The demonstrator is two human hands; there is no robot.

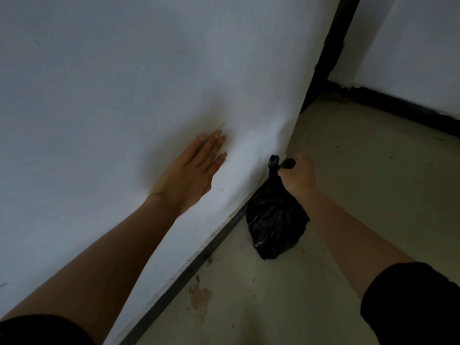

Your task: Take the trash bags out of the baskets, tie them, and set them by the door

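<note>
A small black trash bag (275,220), tied at the top, hangs close to the floor beside the foot of a white wall. My right hand (297,174) grips the bag's knotted neck from above, fingers curled round it. My left hand (193,170) lies flat against the white wall to the left of the bag, fingers straight and together. No basket is in view.
The white wall (124,95) fills the left half and ends at a corner edge just above the bag. A dark baseboard (199,260) runs along its foot. The beige floor (348,170) is stained. A dark vertical frame (331,46) and another white wall stand at the back right.
</note>
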